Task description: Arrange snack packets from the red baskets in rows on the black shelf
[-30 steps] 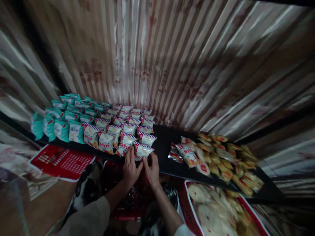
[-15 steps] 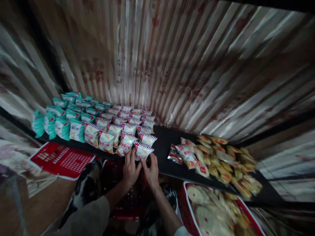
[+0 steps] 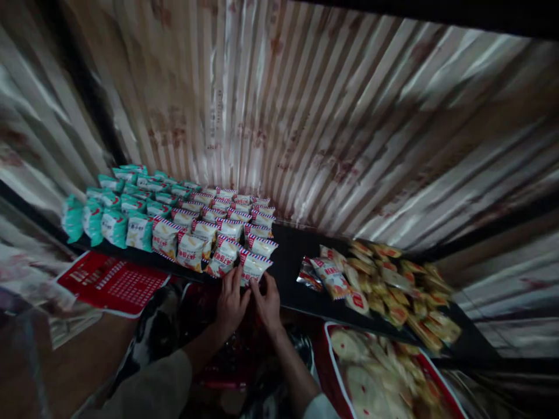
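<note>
A white snack packet point(image 3: 254, 266) with a red-and-blue striped top edge stands upright at the front right corner of a block of like packets. My left hand point(image 3: 231, 299) has its fingers against the packet's lower left side. From the lower right, my right hand point(image 3: 267, 299) closes on the same packet, thumb near its bottom edge. More striped packets point(image 3: 190, 249) stand in rows behind and to the left. Beyond them, rows of teal-and-white packets point(image 3: 138, 231) fill the left end of the black shelf point(image 3: 286, 256).
Loose yellow packets point(image 3: 395, 297) lie piled on the shelf's right part, with a striped packet point(image 3: 331, 278) among others at their left. Below stands a red box point(image 3: 334, 361) of packaged goods. A red printed sheet point(image 3: 114, 285) hangs at left. Corrugated sheeting point(image 3: 262, 105) backs the shelf.
The view has shifted slightly. Both hands stay at the same corner packet, which looks nearly unmoved.
</note>
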A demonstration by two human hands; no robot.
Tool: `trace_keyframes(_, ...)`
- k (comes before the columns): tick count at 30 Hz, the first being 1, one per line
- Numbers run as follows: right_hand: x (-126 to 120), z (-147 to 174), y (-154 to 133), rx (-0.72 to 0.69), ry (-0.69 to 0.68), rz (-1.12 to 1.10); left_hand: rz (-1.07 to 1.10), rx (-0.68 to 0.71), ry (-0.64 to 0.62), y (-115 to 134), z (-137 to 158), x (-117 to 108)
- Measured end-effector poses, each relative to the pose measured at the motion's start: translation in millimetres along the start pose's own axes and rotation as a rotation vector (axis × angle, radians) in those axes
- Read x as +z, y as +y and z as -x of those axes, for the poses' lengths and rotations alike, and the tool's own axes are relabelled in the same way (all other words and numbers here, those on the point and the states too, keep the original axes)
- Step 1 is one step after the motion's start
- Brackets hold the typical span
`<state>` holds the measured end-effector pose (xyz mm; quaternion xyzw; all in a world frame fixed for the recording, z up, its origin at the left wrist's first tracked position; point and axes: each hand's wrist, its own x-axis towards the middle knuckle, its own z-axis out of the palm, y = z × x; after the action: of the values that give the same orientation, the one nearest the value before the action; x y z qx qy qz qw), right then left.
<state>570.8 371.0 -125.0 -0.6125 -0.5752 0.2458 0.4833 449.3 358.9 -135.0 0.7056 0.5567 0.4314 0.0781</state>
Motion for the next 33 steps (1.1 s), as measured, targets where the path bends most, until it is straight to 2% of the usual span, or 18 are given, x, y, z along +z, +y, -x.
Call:
trace_keyframes(11, 4.1, 13.8, 8.5, 0.022, 0.024, -0.051, -0.017, 0.017, 0.001, 1.3, 6.0, -3.3)
trace_keyframes(20, -13.5, 13.0, 0.5, 0.013, 0.110, -0.061, -0.037, 0.065, -0.015, 3.2, 18.4, -9.7)
trace_keyframes(25, -10.6, 4.3, 10.0, 0.040, 0.055, -0.047, -0.032, 0.116, -0.085, 4.2, 22.4, -11.3)
trace_keyframes(33, -6.3, -3.9, 14.4, 0.037, 0.005, -0.040, -0.046, 0.117, -0.060, 0.1, 18.8, -8.2)
